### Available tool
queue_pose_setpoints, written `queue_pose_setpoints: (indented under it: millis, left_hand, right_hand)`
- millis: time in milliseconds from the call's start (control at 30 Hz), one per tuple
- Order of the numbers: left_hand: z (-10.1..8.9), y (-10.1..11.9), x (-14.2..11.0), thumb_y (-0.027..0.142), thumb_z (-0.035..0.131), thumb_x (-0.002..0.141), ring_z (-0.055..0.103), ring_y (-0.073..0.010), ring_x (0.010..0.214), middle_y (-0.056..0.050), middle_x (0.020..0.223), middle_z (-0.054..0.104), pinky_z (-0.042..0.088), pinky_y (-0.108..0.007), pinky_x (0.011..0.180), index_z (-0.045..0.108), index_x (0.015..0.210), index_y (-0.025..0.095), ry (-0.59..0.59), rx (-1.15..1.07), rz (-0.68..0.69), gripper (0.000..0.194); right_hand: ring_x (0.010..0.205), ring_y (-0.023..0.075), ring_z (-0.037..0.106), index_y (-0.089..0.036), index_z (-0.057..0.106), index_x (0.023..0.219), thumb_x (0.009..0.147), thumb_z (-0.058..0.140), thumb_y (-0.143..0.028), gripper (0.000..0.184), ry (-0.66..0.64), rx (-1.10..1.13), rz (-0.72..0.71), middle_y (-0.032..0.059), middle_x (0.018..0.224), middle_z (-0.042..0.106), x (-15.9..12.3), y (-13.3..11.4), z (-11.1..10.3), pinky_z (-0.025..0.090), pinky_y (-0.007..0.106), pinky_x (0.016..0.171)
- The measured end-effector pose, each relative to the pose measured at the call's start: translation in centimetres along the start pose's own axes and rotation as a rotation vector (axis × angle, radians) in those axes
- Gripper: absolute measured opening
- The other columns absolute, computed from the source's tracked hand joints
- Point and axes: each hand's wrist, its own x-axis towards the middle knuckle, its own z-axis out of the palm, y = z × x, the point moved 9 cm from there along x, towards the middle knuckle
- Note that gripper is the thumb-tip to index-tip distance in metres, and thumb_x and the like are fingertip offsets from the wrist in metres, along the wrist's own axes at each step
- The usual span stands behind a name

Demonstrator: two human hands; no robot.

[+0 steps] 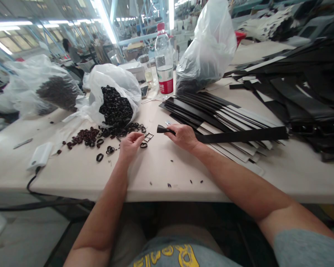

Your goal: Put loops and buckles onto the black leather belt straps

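Observation:
My left hand [131,145] pinches a silver metal belt buckle [148,137] by its left side, just above the table. A black loop [143,145] lies close to those fingertips. In my right hand [183,136] is a black strap [244,135], gripped near one end. Its short end [162,129] points at the buckle, a small gap apart, and looks folded or curved. The long part runs off to the right across a stack of black and white strips [225,115].
Black loops spill from a white plastic bag [133,79] beside brown pieces [85,137]. Behind stand a bottle [164,61] and another bag [207,44]. Black straps [303,92] pile up at right. At left lie a white corded device [40,156] and a slim metal tool [23,143].

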Motion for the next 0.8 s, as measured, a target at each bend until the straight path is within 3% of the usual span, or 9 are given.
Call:
queue_pose_setpoints:
  millis: [100, 200, 300, 433, 600, 800]
  left_hand:
    - [0.5, 1.5, 0.8, 0.028, 0.063, 0.082, 0.065, -0.0178, 0.078, -0.006, 0.091, 0.072, 0.05, -0.029, 0.074, 0.076, 0.088, 0.019, -0.083, 0.454, 0.206, 0.016]
    - [2.4, 2.4, 1.7, 0.022, 0.062, 0.084, 0.065, -0.0224, 0.091, -0.008, 0.099, 0.072, 0.049, -0.033, 0.084, 0.078, 0.091, 0.021, -0.226, 0.799, 0.372, 0.017]
    - [4.6, 2.5, 2.3, 0.021, 0.061, 0.086, 0.064, -0.0239, 0.094, -0.009, 0.101, 0.072, 0.049, -0.033, 0.083, 0.078, 0.094, 0.022, -0.395, 0.993, 0.455, 0.019]
    - [6.8, 3.0, 2.2, 0.02, 0.054, 0.089, 0.064, -0.0266, 0.093, -0.011, 0.095, 0.071, 0.047, -0.035, 0.077, 0.077, 0.089, 0.018, -0.514, 1.227, 0.558, 0.024]
    - [7.9, 3.0, 2.1, 0.016, 0.048, 0.09, 0.065, -0.0261, 0.09, -0.014, 0.092, 0.07, 0.046, -0.034, 0.075, 0.075, 0.088, 0.013, -0.571, 1.348, 0.591, 0.027]
    - [7.2, 3.0, 2.0, 0.038, 0.053, 0.091, 0.066, -0.0265, 0.092, -0.014, 0.097, 0.07, 0.048, -0.034, 0.083, 0.074, 0.094, 0.013, -0.507, 1.258, 0.445, 0.033]
  right_hand:
    - [0.095, 0.0197, 0.066, -0.024, 0.072, 0.106, 0.093, 0.057, -0.04, 0.026, -0.028, 0.001, 0.012, 0.004, 0.108, 0.073, 0.0, 0.1, 0.4, 0.042, 0.029, 0.072]
    - [0.097, 0.0204, 0.066, -0.024, 0.072, 0.108, 0.093, 0.056, -0.04, 0.027, -0.041, 0.006, 0.017, 0.0042, 0.109, 0.072, 0.1, 0.1, 0.5, 0.041, 0.029, 0.073]
    - [0.098, 0.0211, 0.066, -0.023, 0.072, 0.109, 0.093, 0.057, -0.041, 0.028, -0.05, 0.016, 0.02, 0.0047, 0.11, 0.072, 0.1, 0.1, 0.6, 0.042, 0.03, 0.074]
    - [0.099, 0.021, 0.065, -0.023, 0.072, 0.11, 0.092, 0.058, -0.042, 0.029, -0.063, 0.028, 0.019, 0.0053, 0.111, 0.072, 0.1, 0.0, 0.6, 0.042, 0.029, 0.076]
    - [0.099, 0.0212, 0.065, -0.023, 0.071, 0.111, 0.09, 0.06, -0.042, 0.03, -0.067, 0.04, 0.04, 0.0058, 0.111, 0.072, 0.0, 0.0, 0.5, 0.043, 0.029, 0.078]
    - [0.099, 0.0213, 0.065, -0.022, 0.071, 0.11, 0.089, 0.061, -0.043, 0.031, -0.051, 0.084, 0.049, 0.0059, 0.111, 0.072, 0.1, 0.3, 0.5, 0.045, 0.03, 0.081]
